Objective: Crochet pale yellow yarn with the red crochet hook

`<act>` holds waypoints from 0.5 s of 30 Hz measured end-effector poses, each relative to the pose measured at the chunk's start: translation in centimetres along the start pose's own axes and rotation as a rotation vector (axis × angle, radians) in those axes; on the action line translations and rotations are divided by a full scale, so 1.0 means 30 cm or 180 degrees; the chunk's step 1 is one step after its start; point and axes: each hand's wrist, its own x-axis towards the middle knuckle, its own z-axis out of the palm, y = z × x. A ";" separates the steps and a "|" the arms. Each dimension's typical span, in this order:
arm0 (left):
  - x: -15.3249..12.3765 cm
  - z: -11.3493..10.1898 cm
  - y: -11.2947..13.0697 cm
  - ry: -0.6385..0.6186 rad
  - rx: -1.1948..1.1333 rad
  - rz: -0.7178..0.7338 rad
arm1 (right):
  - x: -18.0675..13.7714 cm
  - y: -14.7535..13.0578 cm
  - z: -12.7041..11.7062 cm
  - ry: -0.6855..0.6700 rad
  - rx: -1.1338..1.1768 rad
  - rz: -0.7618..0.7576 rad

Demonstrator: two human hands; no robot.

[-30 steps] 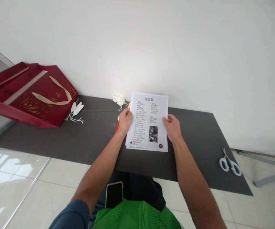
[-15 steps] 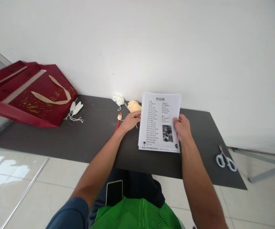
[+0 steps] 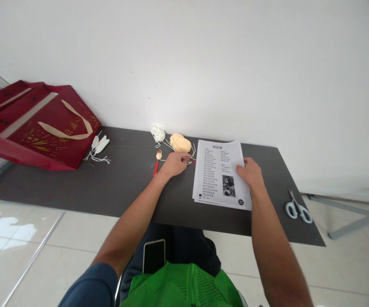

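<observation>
Printed sheets of paper (image 3: 210, 183) with Chinese text and a small photo lie in a loose stack on the dark table (image 3: 133, 183). At their right edge, my right hand (image 3: 250, 174) is closed, thumb on top of the paper. My left hand (image 3: 176, 164) is just left of the sheets, apart from them, with fingers curled together by strands of yarn; whether it pinches a strand is hidden. Just behind it lies a peach ball of yarn (image 3: 180, 143), and beside that a white ball of yarn (image 3: 158, 133). A red-handled crochet hook (image 3: 155, 168) with a small peach crocheted piece (image 3: 159, 156) lies left of my left hand.
White-handled scissors (image 3: 296, 209) lie near the table's right end. White crocheted pieces (image 3: 99, 146) with loose tails lie by a large red paper bag (image 3: 59, 128) on the left. A white wall (image 3: 203, 68) runs behind. A phone (image 3: 154, 256) rests on my lap.
The sheets have come down flat onto the table, a little to the right. My left hand has left their edge; my right hand stays on them. The yarn ball is more exposed.
</observation>
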 end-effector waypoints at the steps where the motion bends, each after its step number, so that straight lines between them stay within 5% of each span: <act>1: -0.001 -0.018 -0.002 0.0046 -0.0013 -0.0017 | 0.005 -0.004 -0.003 -0.0008 -0.0128 0.0000; 8: 0.008 -0.134 -0.064 0.0819 0.0533 -0.0641 | 0.003 -0.014 0.000 0.0005 -0.0531 0.0039; 15: -0.019 -0.138 -0.123 0.1124 0.1132 -0.1361 | -0.044 -0.055 0.018 0.0274 -0.0902 0.0351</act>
